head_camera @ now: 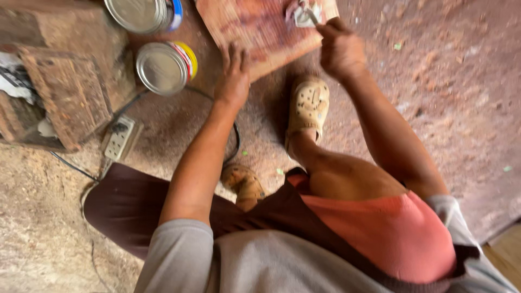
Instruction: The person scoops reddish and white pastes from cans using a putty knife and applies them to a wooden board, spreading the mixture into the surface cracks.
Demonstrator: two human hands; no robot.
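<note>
- Reddish, dust-covered floor [445, 81] fills the view; a person is seated low on it, one knee raised, a tan clog [308, 106] planted just behind the board.
- A reddish wooden board [255, 30] lies flat on the floor ahead of both hands.
- The left hand [234, 76] is laid flat on the board's near edge, fingers spread and grasping nothing; judged from the pressing palm, the board is being steadied against sliding.
- The right hand [339, 49] is clenched around a thin tool [312, 16], whose kind cannot be told; its tip is set against a small pale piece [303, 15] resting on the board's far corner, just beyond the grip.
- The pale piece is kept on the board, seemingly so that a firm backing is given under the tool.
- Two round tins [163, 66], lids shut, are stood to the left of the left hand, within arm's reach.
- A power strip [120, 137] with a black cable lies further left and nearer the body, beside worn wooden blocks [68, 92].
</note>
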